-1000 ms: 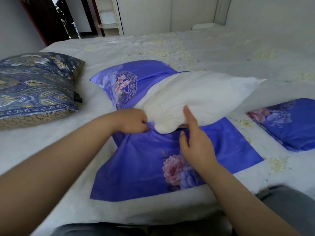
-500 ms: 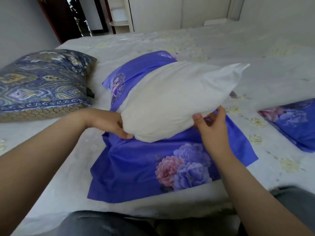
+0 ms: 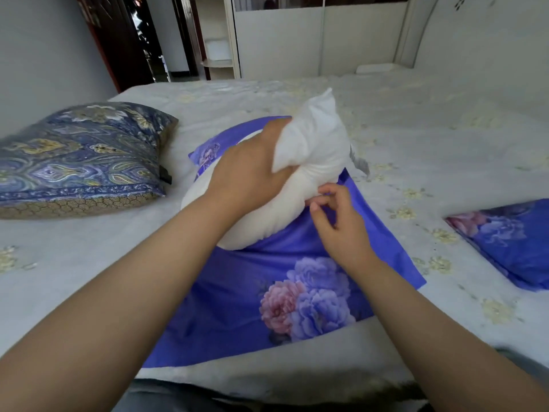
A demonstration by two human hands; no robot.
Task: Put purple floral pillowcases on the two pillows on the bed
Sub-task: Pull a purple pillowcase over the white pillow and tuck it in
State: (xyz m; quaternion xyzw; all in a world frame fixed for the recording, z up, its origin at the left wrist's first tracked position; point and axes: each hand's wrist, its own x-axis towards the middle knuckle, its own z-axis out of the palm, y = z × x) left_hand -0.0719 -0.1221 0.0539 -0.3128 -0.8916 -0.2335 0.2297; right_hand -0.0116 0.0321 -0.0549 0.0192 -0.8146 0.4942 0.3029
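White and bare of any cover, the pillow sits bunched up on the far half of the purple floral pillowcase, which lies spread flat on the bed. The left hand presses down into the middle of the pillow, its fingers curled into the stuffing and gripping it, so that the far end of the pillow stands up in a puffed point. The right hand is at the right side of the pillow, touching its lower edge; its fingers are curled and pinch the fabric there, though whether they hold the pillow's edge, the pillowcase or both cannot be told. A small grey tag sticks out on the right of the pillow. The pillowcase's big pink and lilac flower print lies on the near side of the pillow, close to the bed's edge. Well to the right of the pillow, a second purple floral pillowcase lies flat on the bed, partly cut off by the frame. To the left of the pillow, apart from it, rests a cushion in a dark blue paisley cover. Beyond the pillow, past the far side of the bed, stand a pale wardrobe and a dark door.
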